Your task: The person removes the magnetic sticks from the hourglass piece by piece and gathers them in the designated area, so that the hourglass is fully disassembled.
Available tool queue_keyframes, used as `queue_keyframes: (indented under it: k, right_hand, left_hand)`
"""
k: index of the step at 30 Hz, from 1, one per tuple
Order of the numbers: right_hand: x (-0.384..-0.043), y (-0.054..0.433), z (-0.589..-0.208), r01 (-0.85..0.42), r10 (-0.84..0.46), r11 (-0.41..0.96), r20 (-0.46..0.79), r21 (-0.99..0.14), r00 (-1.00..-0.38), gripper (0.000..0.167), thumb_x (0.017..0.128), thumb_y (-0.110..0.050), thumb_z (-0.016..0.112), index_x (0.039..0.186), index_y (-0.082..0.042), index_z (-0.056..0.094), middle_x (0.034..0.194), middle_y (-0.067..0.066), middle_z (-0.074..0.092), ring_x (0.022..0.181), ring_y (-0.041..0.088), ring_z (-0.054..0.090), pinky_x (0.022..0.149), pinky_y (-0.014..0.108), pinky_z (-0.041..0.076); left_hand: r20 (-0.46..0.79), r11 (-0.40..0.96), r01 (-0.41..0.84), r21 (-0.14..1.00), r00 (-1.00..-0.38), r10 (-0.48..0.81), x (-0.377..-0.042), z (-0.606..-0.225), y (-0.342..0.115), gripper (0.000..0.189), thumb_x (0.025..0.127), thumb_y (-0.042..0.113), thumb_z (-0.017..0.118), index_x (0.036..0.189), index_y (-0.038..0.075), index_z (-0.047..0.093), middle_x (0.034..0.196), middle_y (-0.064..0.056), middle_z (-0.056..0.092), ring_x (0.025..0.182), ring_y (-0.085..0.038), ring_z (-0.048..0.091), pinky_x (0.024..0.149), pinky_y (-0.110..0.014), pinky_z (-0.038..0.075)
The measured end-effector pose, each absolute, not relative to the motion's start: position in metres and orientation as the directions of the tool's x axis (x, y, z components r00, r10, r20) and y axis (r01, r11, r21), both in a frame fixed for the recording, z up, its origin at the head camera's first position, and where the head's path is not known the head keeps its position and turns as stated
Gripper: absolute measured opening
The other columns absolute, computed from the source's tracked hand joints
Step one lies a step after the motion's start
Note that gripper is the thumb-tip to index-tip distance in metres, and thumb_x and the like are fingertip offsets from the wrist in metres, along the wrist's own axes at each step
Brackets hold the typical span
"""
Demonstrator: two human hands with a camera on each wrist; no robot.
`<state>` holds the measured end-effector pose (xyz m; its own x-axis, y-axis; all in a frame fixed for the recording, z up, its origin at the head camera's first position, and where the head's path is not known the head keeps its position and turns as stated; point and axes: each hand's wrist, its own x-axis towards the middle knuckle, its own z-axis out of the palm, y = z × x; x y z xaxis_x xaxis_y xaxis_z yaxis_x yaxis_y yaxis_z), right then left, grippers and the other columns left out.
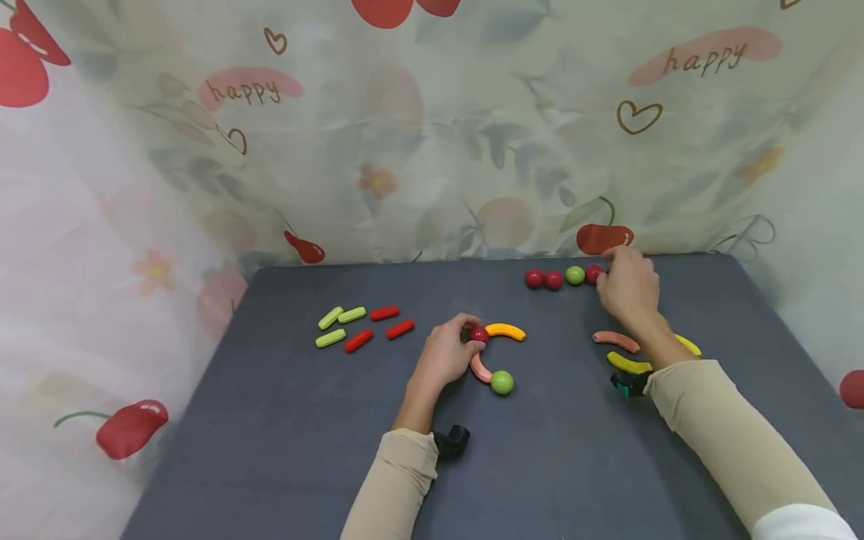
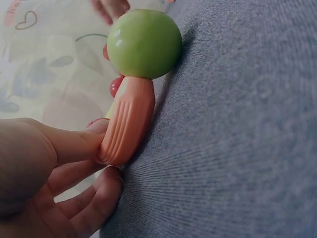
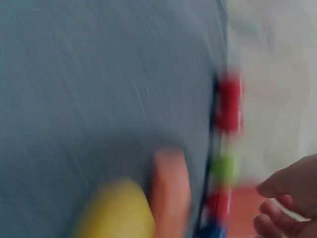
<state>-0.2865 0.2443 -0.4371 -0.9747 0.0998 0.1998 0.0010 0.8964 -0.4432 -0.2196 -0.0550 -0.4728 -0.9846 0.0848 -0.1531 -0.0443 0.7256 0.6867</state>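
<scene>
In the head view my left hand [image 1: 445, 351] pinches a red ball [image 1: 478, 334] between thumb and fingers. Joined to that ball are an orange curved stick [image 1: 506, 331] and a pink curved stick [image 1: 481, 368]. At the pink stick's other end sits a green ball [image 1: 502, 382]; the left wrist view shows this green ball [image 2: 144, 43] up close. My right hand [image 1: 631, 285] hovers by the right end of a row of balls, nearest a dark red ball [image 1: 594, 274]. Nothing shows between its fingers in the blurred right wrist view, where a blue thing [image 3: 212, 231] lies beside that ball.
Light green sticks [image 1: 331, 338] and red sticks [image 1: 358, 340] lie on the left of the grey tabletop [image 1: 283, 450]. Under my right forearm are a pink curved stick [image 1: 616, 341] and yellow ones [image 1: 629, 364]. A printed curtain [image 1: 432, 150] hangs behind the table.
</scene>
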Motion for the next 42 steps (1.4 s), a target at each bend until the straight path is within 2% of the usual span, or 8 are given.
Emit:
queue_keyframes:
  k: [4, 9, 14, 17, 21, 29, 36, 42]
  right_hand:
    - [-0.262, 0.199, -0.446, -0.187, -0.15, 0.841, 0.113, -0.508, -0.982, 0.029, 0.094, -0.011, 0.065, 0.12, 0.002, 0.066, 0.112, 0.024, 0.067, 0.099, 0.039, 0.064, 0.087, 0.054, 0.053]
    - [-0.249, 0.156, -0.46, -0.293, -0.385, 0.772, -0.047, -0.564, -0.922, 0.031, 0.094, -0.022, 0.073, 0.118, -0.002, 0.07, 0.105, 0.015, 0.067, 0.089, 0.025, 0.061, 0.082, 0.042, 0.054]
    - [-0.256, 0.147, -0.457, -0.231, -0.267, 0.866, -0.021, -0.443, -0.963, 0.026, 0.095, -0.021, 0.072, 0.111, -0.001, 0.072, 0.1, 0.016, 0.066, 0.083, 0.028, 0.061, 0.078, 0.044, 0.054]
    - [-0.262, 0.161, -0.446, -0.159, -0.181, 0.873, -0.005, -0.462, -0.983, 0.028, 0.096, -0.021, 0.071, 0.114, 0.001, 0.071, 0.103, 0.018, 0.066, 0.087, 0.03, 0.062, 0.082, 0.046, 0.054]
    - [-0.259, 0.193, -0.428, -0.183, -0.238, 0.831, -0.039, -0.526, -0.97, 0.024, 0.094, -0.019, 0.074, 0.11, -0.001, 0.071, 0.099, 0.014, 0.07, 0.083, 0.024, 0.06, 0.076, 0.038, 0.052]
    - [-0.221, 0.237, -0.433, -0.233, -0.306, 0.878, -0.117, -0.418, -0.945, 0.019, 0.091, -0.02, 0.078, 0.101, -0.007, 0.071, 0.086, 0.005, 0.065, 0.071, 0.016, 0.055, 0.065, 0.029, 0.046]
    - [-0.194, 0.232, -0.439, -0.336, -0.366, 0.888, -0.038, -0.315, -0.93, 0.02, 0.087, -0.02, 0.081, 0.099, -0.008, 0.072, 0.087, 0.003, 0.064, 0.075, 0.016, 0.054, 0.069, 0.033, 0.048]
    - [-0.208, 0.189, -0.443, -0.417, -0.472, 0.763, 0.015, -0.495, -0.882, 0.036, 0.091, -0.023, 0.079, 0.121, -0.007, 0.068, 0.109, 0.009, 0.068, 0.092, 0.021, 0.064, 0.08, 0.041, 0.056]
  left_hand:
    - [-0.157, 0.723, -0.039, 0.689, -0.983, 0.096, -0.22, -0.471, -0.055, 0.037, 0.096, 0.031, 0.072, 0.132, 0.027, 0.064, 0.131, 0.003, 0.067, 0.115, -0.023, 0.058, 0.099, -0.044, 0.051]
    - [-0.147, 0.721, -0.018, 0.692, -0.982, 0.117, -0.221, -0.471, -0.053, 0.033, 0.096, 0.032, 0.073, 0.128, 0.028, 0.066, 0.129, 0.004, 0.069, 0.109, -0.022, 0.061, 0.095, -0.043, 0.051]
    - [-0.129, 0.723, -0.002, 0.691, -0.984, 0.12, -0.223, -0.471, -0.052, 0.031, 0.094, 0.03, 0.075, 0.125, 0.027, 0.067, 0.126, 0.004, 0.07, 0.103, -0.02, 0.063, 0.09, -0.04, 0.052]
    - [-0.138, 0.723, -0.005, 0.691, -0.983, 0.124, -0.223, -0.47, -0.052, 0.032, 0.095, 0.03, 0.074, 0.126, 0.027, 0.067, 0.125, 0.004, 0.069, 0.105, -0.02, 0.062, 0.091, -0.04, 0.052]
    - [-0.135, 0.722, 0.009, 0.692, -0.981, 0.141, -0.222, -0.469, -0.053, 0.033, 0.096, 0.03, 0.073, 0.128, 0.026, 0.067, 0.127, 0.003, 0.069, 0.114, -0.022, 0.061, 0.096, -0.043, 0.051]
    - [-0.139, 0.697, 0.08, 0.713, -0.958, 0.252, -0.225, -0.46, -0.06, 0.053, 0.09, 0.028, 0.079, 0.14, 0.023, 0.062, 0.141, -0.004, 0.06, 0.135, -0.025, 0.053, 0.111, -0.047, 0.045]
    - [-0.184, 0.67, -0.014, 0.742, -0.966, 0.184, -0.22, -0.466, -0.053, 0.057, 0.087, 0.026, 0.083, 0.139, 0.019, 0.06, 0.111, 0.002, 0.072, 0.105, -0.018, 0.064, 0.095, -0.04, 0.053]
    - [-0.12, 0.603, 0.019, 0.798, -0.974, 0.189, -0.217, -0.476, -0.046, 0.045, 0.088, 0.025, 0.082, 0.13, 0.018, 0.067, 0.105, 0.008, 0.077, 0.086, -0.006, 0.071, 0.089, -0.036, 0.056]
